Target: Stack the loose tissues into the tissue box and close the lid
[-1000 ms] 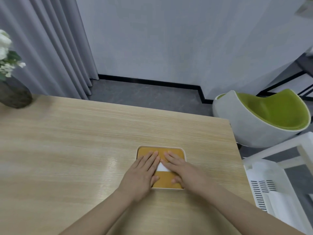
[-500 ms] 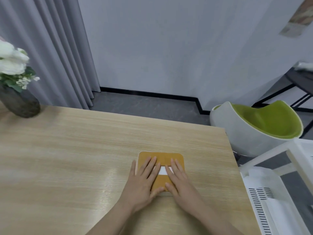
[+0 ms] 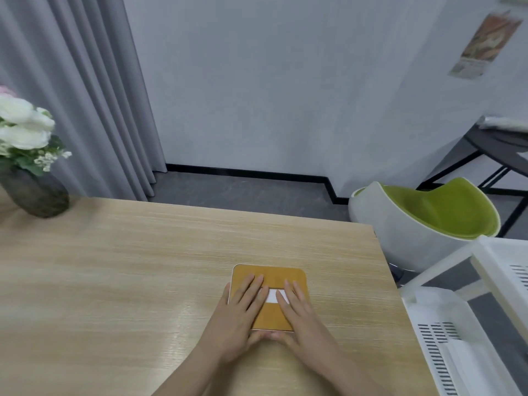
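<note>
Tissue box (image 3: 270, 297) lies under both hands, lid (image 3: 271, 277) down — white tissue (image 3: 273, 296) showing in the slot between them. Left hand (image 3: 238, 312) and right hand (image 3: 298, 315) press flat, fingers straight. Wooden table (image 3: 128, 267) beneath; flower vase (image 3: 35, 192) well off beyond the left hand.

Bg: pale wall (image 3: 271, 81) w/ black skirting, grey curtain (image 3: 85, 90) left, dark grey floor (image 3: 243, 192). Light wood table (image 3: 114, 281). Green/white chair (image 3: 428, 221) right, white rack (image 3: 471, 324) beside it.
</note>
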Motion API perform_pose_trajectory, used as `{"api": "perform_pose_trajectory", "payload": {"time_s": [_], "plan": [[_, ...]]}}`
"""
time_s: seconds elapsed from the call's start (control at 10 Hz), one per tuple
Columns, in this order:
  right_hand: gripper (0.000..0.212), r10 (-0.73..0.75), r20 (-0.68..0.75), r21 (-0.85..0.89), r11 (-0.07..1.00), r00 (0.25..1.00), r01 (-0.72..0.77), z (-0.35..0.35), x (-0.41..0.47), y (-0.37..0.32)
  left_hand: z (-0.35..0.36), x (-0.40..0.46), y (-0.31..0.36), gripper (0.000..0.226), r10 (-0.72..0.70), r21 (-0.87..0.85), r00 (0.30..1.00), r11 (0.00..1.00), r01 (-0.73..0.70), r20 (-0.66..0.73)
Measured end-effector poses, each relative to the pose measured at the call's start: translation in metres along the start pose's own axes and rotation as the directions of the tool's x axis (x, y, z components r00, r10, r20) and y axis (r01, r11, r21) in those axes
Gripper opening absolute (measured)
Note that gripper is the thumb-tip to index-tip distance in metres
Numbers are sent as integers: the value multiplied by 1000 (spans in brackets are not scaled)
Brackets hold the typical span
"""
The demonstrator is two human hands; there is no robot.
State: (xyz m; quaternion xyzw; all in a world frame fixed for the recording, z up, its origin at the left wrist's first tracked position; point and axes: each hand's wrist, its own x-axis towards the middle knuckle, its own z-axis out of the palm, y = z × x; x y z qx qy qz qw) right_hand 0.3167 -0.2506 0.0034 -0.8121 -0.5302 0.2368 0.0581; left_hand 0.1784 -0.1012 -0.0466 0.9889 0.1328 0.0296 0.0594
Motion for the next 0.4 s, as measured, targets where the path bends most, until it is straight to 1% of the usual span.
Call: {"api": "perform_pose_trajectory", "payload": {"time_s": [0.1, 0.2, 0.3, 0.4], "plan": [[109, -1, 23, -54, 999, 1000, 2, -3, -1, -3, -7, 2, 1, 86, -21, 47, 1000, 999, 20, 16], [101, 8, 4, -97, 995, 1000, -8, -7, -1, -6, -10, 3, 3, 90, -35, 64, 999, 997, 34, 15], [109, -1, -2, -95, 995, 1000, 1, -4, -2, -2, -12, 1, 1, 88, -19, 95, 1000, 995, 20, -2], [91, 6, 10, -127, 992, 1000, -4, -10, -3, -2, -10, 0, 3, 86, -6, 104, 999, 995, 11, -52]]}}
